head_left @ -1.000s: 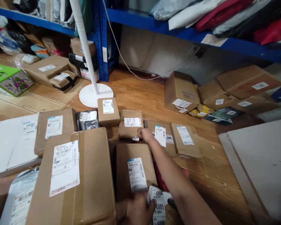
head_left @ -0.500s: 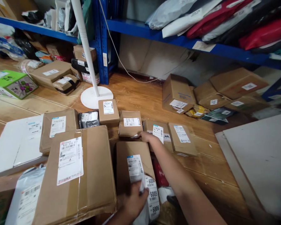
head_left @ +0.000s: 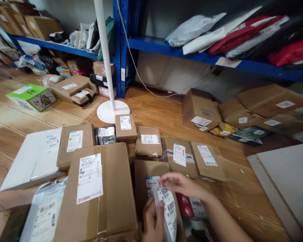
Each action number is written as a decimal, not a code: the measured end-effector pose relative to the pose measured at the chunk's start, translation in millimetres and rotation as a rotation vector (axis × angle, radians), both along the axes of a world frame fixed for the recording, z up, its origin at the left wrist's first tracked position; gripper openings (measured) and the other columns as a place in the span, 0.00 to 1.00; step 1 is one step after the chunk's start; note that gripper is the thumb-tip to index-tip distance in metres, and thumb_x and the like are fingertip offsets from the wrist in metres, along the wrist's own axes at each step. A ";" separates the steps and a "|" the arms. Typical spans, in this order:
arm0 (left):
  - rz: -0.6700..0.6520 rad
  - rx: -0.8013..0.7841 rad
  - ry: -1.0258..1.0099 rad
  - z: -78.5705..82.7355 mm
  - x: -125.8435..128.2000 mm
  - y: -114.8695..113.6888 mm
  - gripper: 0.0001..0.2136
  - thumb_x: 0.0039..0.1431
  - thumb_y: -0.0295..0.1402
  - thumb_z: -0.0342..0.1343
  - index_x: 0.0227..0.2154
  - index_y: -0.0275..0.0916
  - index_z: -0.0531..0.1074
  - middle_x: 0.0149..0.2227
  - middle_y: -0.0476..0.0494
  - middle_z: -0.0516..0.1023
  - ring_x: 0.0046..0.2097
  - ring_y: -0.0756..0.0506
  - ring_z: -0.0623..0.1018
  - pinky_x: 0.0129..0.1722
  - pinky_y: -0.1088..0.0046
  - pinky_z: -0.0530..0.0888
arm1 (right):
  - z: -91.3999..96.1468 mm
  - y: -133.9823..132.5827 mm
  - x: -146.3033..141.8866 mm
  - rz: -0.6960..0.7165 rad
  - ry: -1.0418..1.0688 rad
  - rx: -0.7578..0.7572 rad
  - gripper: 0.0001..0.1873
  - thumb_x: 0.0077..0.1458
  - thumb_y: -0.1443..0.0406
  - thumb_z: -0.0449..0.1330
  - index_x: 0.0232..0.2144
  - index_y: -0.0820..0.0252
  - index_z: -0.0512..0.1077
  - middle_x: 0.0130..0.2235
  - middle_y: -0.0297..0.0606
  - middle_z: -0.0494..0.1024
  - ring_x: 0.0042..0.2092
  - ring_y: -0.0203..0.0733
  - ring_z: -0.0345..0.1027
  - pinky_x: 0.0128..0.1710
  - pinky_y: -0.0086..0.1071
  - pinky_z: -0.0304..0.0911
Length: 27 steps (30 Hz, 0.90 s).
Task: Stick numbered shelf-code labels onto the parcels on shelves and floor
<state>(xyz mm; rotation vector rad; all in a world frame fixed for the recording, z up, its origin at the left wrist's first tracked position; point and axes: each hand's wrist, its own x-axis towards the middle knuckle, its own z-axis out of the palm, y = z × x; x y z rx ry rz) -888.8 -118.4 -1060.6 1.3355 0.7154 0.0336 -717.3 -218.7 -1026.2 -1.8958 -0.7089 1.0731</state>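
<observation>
At the far left, a bright green and white printed cardboard box (head_left: 31,96) sits on the wooden floor (head_left: 151,101). Nearer lie a flat white cardboard box (head_left: 31,158) and a pale grey plastic mailer bag (head_left: 44,215) with a white label. Just right of these stands a large brown taped cardboard carton (head_left: 113,198), with a small black plastic parcel (head_left: 105,135) beyond its far edge and a white round-based pole (head_left: 113,111) farther back.

Right of the large carton, the left hand (head_left: 153,220) pinches a curling strip of white printed number labels (head_left: 168,210) between thumb and fingers; "6004" and "6005" are readable. The strip is held over a mid-sized brown cardboard carton (head_left: 143,169). At its upper end is the right hand (head_left: 180,185), fingers stretched out close together; I cannot tell whether they grip the paper. Below this hand shows a glossy red package (head_left: 185,205), and beyond it lies a flat brown cardboard parcel (head_left: 208,159). A white board (head_left: 282,178) stands at the far right
</observation>
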 end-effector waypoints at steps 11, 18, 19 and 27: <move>0.007 -0.255 -0.202 38.8 29.0 14.2 0.20 0.57 0.48 0.52 0.35 0.33 0.74 0.30 0.43 0.78 0.33 0.46 0.74 0.31 0.76 0.68 | 34.1 4.7 -18.8 -0.273 0.061 0.119 0.12 0.47 0.59 0.65 0.28 0.61 0.70 0.29 0.33 0.72 0.32 0.34 0.66 0.32 0.27 0.61; 0.141 -0.485 -0.168 56.5 26.7 12.9 0.21 0.48 0.50 0.60 0.33 0.33 0.73 0.28 0.44 0.77 0.29 0.48 0.74 0.29 0.76 0.69 | 50.9 16.8 -19.9 -0.383 -0.089 0.120 0.13 0.47 0.56 0.65 0.27 0.60 0.72 0.25 0.33 0.73 0.27 0.34 0.66 0.27 0.27 0.61; 0.130 -0.509 -0.166 59.5 28.1 13.9 0.21 0.46 0.49 0.62 0.32 0.33 0.73 0.27 0.44 0.77 0.28 0.48 0.73 0.28 0.77 0.69 | 52.6 19.0 -18.1 -0.434 -0.112 0.125 0.14 0.46 0.55 0.65 0.26 0.60 0.72 0.23 0.33 0.73 0.26 0.34 0.65 0.26 0.27 0.60; 0.028 -0.351 -0.170 76.8 38.6 38.4 0.19 0.51 0.47 0.59 0.32 0.33 0.71 0.29 0.43 0.76 0.28 0.48 0.72 0.28 0.76 0.68 | 63.4 47.1 -1.1 -0.650 -0.189 0.237 0.16 0.42 0.53 0.66 0.26 0.60 0.74 0.23 0.35 0.76 0.24 0.36 0.67 0.24 0.28 0.62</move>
